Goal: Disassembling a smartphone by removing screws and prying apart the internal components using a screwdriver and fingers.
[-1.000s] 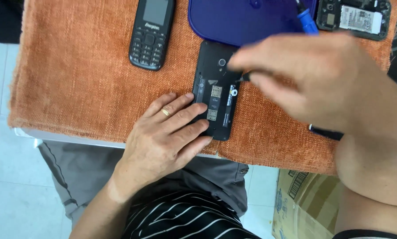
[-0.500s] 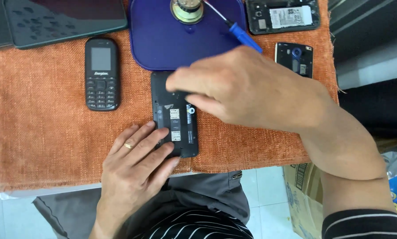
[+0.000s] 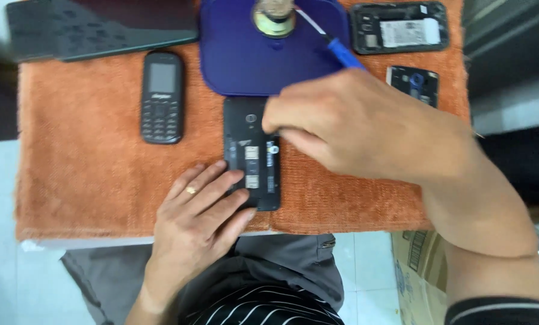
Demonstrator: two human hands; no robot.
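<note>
A black phone with its back cover off [image 3: 252, 156] lies lengthwise on an orange cloth [image 3: 89, 180]. My left hand [image 3: 197, 222], with a ring on one finger, rests flat and presses its fingertips on the phone's lower left corner. My right hand [image 3: 366, 129] reaches in from the right, its curled fingertips meeting at the phone's upper right edge. Whatever is pinched there is hidden. A blue-handled screwdriver [image 3: 340, 53] lies just behind my right hand, with its shaft on a dark blue mat [image 3: 239, 60].
A round metal piece [image 3: 274, 17] sits on the mat. A small black keypad phone [image 3: 160, 96] lies left of it, a dark tablet [image 3: 101, 27] at the back left. Another opened phone [image 3: 399, 27] and a small black part [image 3: 412, 83] lie back right. A cardboard box [image 3: 414, 271] stands below.
My right hand has drawn its fingers together and settled at the phone's upper right edge. My left hand stays on the lower corner. The view has pulled back from the table.
</note>
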